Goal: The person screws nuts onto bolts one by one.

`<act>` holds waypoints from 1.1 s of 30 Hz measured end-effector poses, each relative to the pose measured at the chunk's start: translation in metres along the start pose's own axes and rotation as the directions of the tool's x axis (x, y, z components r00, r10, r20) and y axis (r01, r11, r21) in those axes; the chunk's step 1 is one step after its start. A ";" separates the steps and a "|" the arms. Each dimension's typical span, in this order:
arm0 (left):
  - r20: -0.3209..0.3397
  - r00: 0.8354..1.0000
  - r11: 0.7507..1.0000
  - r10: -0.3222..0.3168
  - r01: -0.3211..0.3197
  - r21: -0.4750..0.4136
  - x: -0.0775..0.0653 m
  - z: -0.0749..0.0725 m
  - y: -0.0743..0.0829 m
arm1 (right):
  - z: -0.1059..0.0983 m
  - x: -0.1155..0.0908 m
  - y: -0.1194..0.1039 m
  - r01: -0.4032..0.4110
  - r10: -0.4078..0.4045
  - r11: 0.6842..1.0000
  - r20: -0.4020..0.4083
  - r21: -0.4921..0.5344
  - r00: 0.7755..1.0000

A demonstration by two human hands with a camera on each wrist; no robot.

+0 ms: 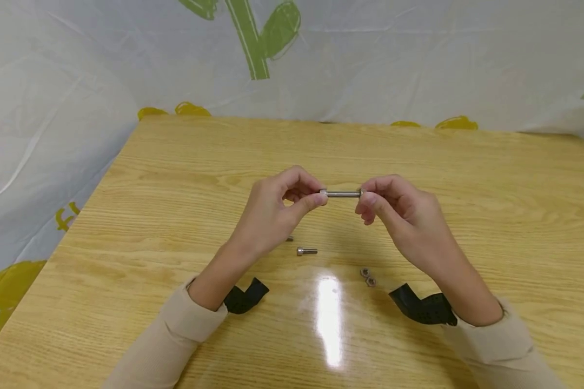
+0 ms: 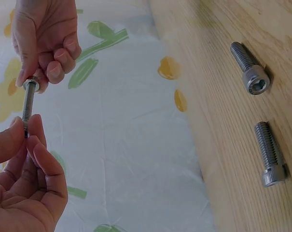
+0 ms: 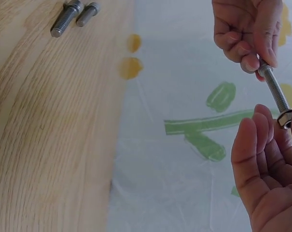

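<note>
Between the thumb and fingertips of my left hand (image 1: 272, 210) is the head of a long socket-head bolt (image 1: 343, 194), which lies level above the table. At the bolt's other end, my right hand (image 1: 409, 216) pinches a hex nut (image 3: 285, 119) with thumb and fingers. In the right wrist view the nut sits at the tip of the bolt's threaded shank; how far it is threaded on I cannot tell. Both hands also show in the left wrist view, where the left hand's fingers partly cover the bolt head.
On the wooden table (image 1: 175, 162), a short bolt (image 1: 307, 251) lies below the hands, with another bolt (image 2: 250, 67) partly hidden by the left hand in the head view. Two loose nuts (image 1: 365, 272) lie nearer me. A patterned sheet (image 1: 370, 65) hangs behind the table.
</note>
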State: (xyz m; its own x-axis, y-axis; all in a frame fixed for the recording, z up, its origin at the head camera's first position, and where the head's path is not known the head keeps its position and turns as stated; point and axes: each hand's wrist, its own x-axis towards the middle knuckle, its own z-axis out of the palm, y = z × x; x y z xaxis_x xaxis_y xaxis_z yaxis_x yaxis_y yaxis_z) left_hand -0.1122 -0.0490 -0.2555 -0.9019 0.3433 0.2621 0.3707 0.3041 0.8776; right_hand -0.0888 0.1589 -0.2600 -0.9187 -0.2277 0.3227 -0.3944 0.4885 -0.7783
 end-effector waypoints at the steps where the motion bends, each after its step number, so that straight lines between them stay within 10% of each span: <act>1: 0.000 1.000 1.000 0.004 -0.004 0.004 0.000 0.000 0.000 | 0.001 0.000 0.000 -0.006 0.007 1.000 0.004 -0.023 1.000; 15: 0.024 0.993 0.993 0.113 -0.114 0.028 -0.002 0.007 0.000 | 0.008 -0.001 -0.003 -0.158 0.159 0.985 0.009 -0.064 0.987; 23: 0.025 0.997 0.997 0.073 -0.073 0.006 -0.003 0.007 0.000 | 0.005 0.001 -0.003 -0.223 0.223 0.974 0.003 -0.043 0.975; 33: 0.009 0.999 0.999 0.032 -0.032 0.014 -0.003 0.003 0.000 | -0.013 0.001 0.002 0.122 -0.108 0.980 0.093 -0.154 0.990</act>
State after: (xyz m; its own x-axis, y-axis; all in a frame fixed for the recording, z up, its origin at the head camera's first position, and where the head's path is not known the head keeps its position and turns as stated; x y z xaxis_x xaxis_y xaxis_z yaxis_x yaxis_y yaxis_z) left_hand -0.1093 -0.0472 -0.2577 -0.8875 0.3608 0.2867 0.4029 0.3053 0.8628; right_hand -0.0910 0.1710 -0.2539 -0.8648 -0.3568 0.3532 -0.5015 0.5814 -0.6407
